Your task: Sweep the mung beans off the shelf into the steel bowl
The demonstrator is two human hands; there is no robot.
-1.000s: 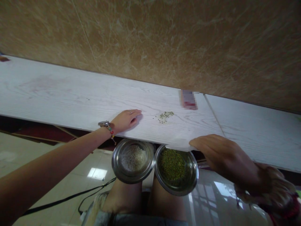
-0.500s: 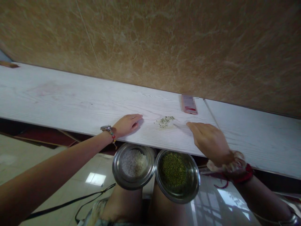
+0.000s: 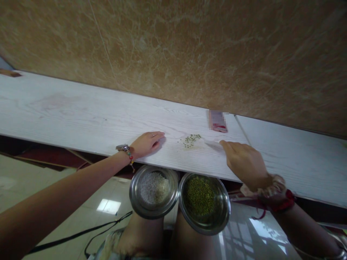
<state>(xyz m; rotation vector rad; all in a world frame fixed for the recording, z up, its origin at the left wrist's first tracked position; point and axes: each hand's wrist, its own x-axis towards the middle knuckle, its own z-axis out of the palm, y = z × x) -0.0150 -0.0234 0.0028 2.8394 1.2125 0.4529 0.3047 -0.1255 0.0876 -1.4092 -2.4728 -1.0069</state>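
Note:
My left hand [image 3: 148, 144] lies on the white wood-grain table [image 3: 108, 122], fingers stretched out and nothing in them. My right hand [image 3: 245, 160] is closed on a thin, pale, flat piece [image 3: 214, 144] that points left; its exact kind is too blurred to tell. Between my hands lies a small scatter of green mung beans [image 3: 192, 140], just left of the pale piece. Below the table edge, a metal bowl of white grains [image 3: 135, 202] stands on the left, beside a metal bowl of green mung beans [image 3: 226, 216] on the right.
A phone [image 3: 217, 121] lies behind the right hand, near the brown marbled wall [image 3: 173, 50]. At the far left is a brown wooden piece [image 3: 10, 73]. Both bowls rest about my knees. A black strap [image 3: 81, 233] hangs at lower left.
My right hand has moved slightly right with the pale piece, away from the scattered beans. My left hand and both bowls have stayed where they were.

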